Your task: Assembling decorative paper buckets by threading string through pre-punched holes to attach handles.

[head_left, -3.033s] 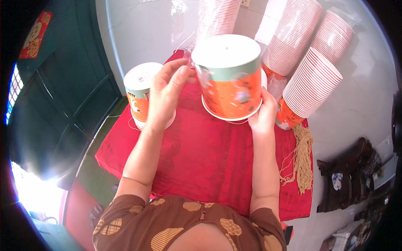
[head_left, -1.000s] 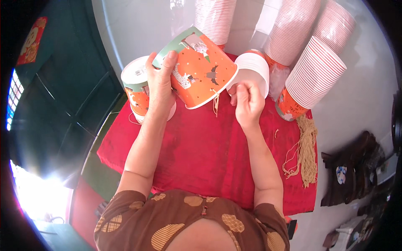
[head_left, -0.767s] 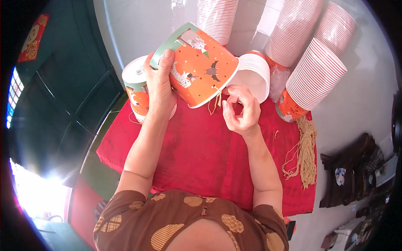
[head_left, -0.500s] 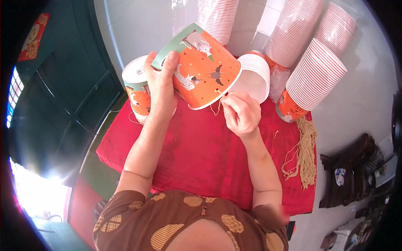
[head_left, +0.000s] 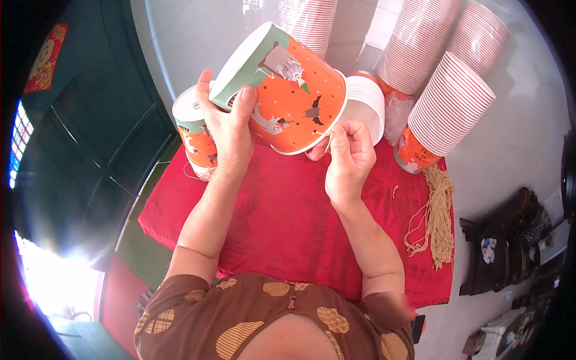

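Note:
An orange and green paper bucket with a bat and ghostly figures is held tilted above the red cloth, its white rim toward my right. My left hand grips it by the green base end, thumb on the side and fingers behind. At the rim my right hand pinches a thin tan string, which passes at a small hole near the bat. Some of the right fingers are hidden behind the rim.
Behind my left wrist stand upturned printed buckets. A white-lined bucket stack lies behind my right hand. Tall nested stacks rise at the back right. A bundle of tan strings lies at the right edge of the red-covered table.
The bucket has tipped and risen slightly, so its green base end shows more. My right hand has turned, its fingers reaching behind the rim with the string.

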Demonstrator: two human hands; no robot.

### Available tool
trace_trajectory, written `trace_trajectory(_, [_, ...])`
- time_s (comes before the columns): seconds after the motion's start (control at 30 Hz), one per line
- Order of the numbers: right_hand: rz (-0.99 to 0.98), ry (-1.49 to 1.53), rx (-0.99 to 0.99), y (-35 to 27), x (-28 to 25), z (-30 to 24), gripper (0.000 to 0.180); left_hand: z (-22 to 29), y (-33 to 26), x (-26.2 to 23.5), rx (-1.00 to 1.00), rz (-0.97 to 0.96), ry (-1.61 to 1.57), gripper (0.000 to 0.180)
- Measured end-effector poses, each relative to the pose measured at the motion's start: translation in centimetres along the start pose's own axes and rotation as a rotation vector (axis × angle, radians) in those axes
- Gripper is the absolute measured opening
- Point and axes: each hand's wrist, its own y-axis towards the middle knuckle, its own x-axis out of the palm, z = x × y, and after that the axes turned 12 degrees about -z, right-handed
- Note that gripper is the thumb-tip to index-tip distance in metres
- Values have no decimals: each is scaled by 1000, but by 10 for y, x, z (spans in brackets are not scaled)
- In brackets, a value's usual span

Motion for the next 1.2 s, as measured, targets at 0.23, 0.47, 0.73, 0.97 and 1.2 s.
trace_trajectory(0.23, [-51,97,-28,-6,8,-6,16,13,-2,3,5,-3,-114,100])
trace_trajectory(0.47, [-228,-126,-175,-23,18,-2,14,53,-7,-15,49,-52,-41,93])
trace_trajectory(0.73, [-464,-184,-218,-31,41,-15,10,86,-21,-55,-2,17,73,91])
trace_trajectory(0.97, [-569,-417,-303,-22,42,-22,20,146,-27,-106,154,89,311,84])
trace_trajectory(1.2, [-537,-405,-199,-24,43,-11,14,191,-4,-172,234,157,719,95])
